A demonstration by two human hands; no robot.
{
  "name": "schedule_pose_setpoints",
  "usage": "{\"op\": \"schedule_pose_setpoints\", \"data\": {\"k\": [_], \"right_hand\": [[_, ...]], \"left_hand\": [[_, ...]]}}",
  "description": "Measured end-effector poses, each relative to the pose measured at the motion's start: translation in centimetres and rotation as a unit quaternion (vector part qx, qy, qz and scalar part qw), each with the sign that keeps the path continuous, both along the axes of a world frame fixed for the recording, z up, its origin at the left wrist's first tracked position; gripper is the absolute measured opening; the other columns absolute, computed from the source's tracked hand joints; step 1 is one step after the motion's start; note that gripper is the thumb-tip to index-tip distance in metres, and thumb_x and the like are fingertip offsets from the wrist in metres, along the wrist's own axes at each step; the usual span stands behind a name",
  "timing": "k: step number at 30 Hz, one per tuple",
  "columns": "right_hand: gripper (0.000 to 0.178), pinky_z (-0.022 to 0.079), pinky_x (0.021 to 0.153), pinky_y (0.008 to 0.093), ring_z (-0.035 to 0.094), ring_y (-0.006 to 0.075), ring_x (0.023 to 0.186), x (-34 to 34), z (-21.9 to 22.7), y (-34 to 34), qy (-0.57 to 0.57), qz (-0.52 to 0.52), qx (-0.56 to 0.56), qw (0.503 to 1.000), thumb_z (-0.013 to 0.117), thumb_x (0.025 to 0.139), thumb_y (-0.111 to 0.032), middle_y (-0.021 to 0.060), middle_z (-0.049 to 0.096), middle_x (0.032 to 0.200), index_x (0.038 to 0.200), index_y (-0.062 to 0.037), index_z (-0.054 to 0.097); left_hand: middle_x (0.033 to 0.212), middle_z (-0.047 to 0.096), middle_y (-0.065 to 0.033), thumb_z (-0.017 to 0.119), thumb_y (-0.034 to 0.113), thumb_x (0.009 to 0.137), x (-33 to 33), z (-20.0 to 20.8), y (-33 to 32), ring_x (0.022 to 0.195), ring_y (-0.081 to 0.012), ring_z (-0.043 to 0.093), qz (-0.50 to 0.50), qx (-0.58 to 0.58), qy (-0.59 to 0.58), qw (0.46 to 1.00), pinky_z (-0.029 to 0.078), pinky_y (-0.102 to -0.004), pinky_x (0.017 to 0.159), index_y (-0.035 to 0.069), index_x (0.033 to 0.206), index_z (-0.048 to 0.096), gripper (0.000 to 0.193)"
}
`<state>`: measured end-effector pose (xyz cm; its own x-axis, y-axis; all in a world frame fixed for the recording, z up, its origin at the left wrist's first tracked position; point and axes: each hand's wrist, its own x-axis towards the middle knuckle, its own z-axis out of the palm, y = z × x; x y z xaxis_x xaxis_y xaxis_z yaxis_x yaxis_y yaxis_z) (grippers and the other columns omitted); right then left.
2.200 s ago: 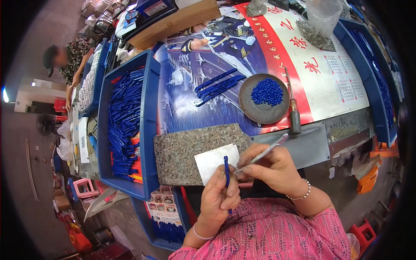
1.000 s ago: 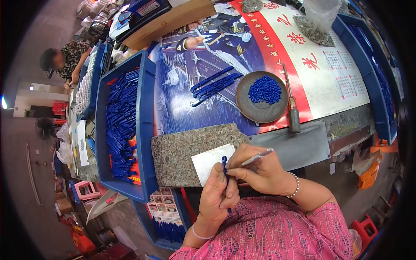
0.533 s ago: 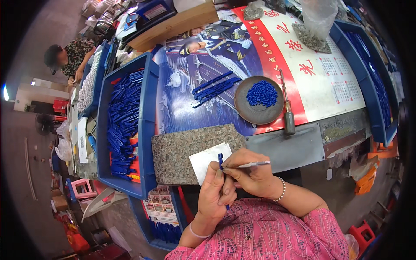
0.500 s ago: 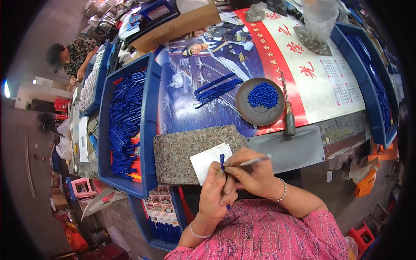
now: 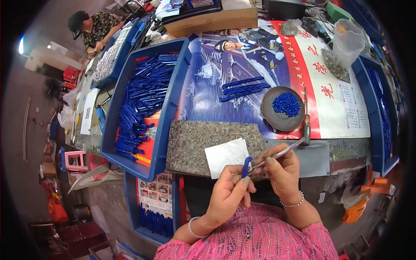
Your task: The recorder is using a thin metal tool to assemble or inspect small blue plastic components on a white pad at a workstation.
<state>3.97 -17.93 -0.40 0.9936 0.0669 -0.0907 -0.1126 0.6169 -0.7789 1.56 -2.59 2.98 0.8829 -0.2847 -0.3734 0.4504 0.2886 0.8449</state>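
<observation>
My left hand (image 5: 227,195) is closed on a slender blue plastic piece (image 5: 246,166) with a hooked top, held upright between thumb and fingers. My right hand (image 5: 281,171) grips metal tweezers (image 5: 289,148), whose tip end is beside the blue piece; whether it touches is hidden by the fingers. Just behind the hands, white paper (image 5: 225,154) lies on a speckled stone slab (image 5: 190,143). A round dark dish (image 5: 269,119) farther back holds many small blue beads (image 5: 286,104). Several similar blue pieces (image 5: 242,89) lie left of the dish on a poster.
A blue bin (image 5: 171,117) full of blue pieces stands at left, with another bin (image 5: 132,212) below it. A screwdriver (image 5: 307,130) lies right of the dish. Another blue bin (image 5: 378,125) stands far right. A person (image 5: 102,28) sits at the far left beside a bin of white pieces (image 5: 110,56).
The view has shifted, so the table sits farther right. My right hand has turned, and the tweezers' back end now points up and right. The blue piece stands more exposed above my left fingers.
</observation>
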Motion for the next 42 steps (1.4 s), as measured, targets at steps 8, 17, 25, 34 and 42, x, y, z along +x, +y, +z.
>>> {"op": "schedule_pose_setpoints", "data": {"k": [8,17,25,34,42], "right_hand": [[0.011,0.054,0.068,0.0261,0.062,0.0153,0.077,-0.3,-0.7,0.7,-0.02,-0.012,-0.028,0.999,0.056,0.087,-0.006,0.0136,0.061,0.09,0.093,0.0003,0.05],[0.011,0.054,0.07,0.0271,0.062,0.0154,0.078,-0.5,-0.7,1.1,-0.038,-0.033,-0.047,0.998,0.056,0.087,-0.003,0.0143,0.06,0.091,0.094,0.0013,0.049],[0.013,0.052,0.063,0.0263,0.06,0.0171,0.072,-0.4,0.8,1.8,-0.056,-0.034,-0.088,0.994,0.058,0.085,-0.005,0.0159,0.058,0.087,0.09,0.0004,0.047],[0.01,0.051,0.067,0.0265,0.06,0.0175,0.079,-0.3,0.7,1.9,-0.054,-0.009,-0.099,0.994,0.056,0.085,0.0,0.0149,0.058,0.088,0.091,0.001,0.048],[0.009,0.048,0.064,0.0249,0.058,0.0151,0.074,-0.1,0.1,2.0,-0.122,-0.016,-0.169,0.978,0.052,0.085,0.003,0.0142,0.057,0.087,0.092,0.0006,0.048]], "left_hand": [[0.079,0.057,-0.0109,0.044,0.008,0.093,0.2,-0.5,0.5,0.05,-0.0132,0.054,-0.01,-0.008,0.029,0.999,0.044,-0.0211,0.046,0.0,0.11,0.038,0.02],[0.072,0.055,-0.0098,0.042,0.014,0.094,0.6,-0.5,0.7,0.043,-0.0109,0.047,0.008,-0.07,0.059,0.996,0.038,-0.0195,0.04,0.0,0.107,0.041,0.019],[0.067,0.048,-0.0032,0.034,0.021,0.097,1.1,-1.5,2.1,0.035,-0.0053,0.033,-0.018,-0.332,0.229,0.915,0.026,-0.019,0.033,0.001,0.107,0.044,0.024],[0.065,0.045,-0.001,0.032,0.02,0.097,1.1,-1.9,2.1,0.032,-0.004,0.03,-0.007,-0.404,0.244,0.881,0.025,-0.0203,0.03,-0.003,0.104,0.043,0.026],[0.063,0.046,-0.0048,0.03,0.016,0.096,1.1,-2.2,2.1,0.03,-0.0054,0.032,-0.01,-0.404,0.237,0.884,0.025,-0.0218,0.03,0.002,0.114,0.042,0.026]]}}
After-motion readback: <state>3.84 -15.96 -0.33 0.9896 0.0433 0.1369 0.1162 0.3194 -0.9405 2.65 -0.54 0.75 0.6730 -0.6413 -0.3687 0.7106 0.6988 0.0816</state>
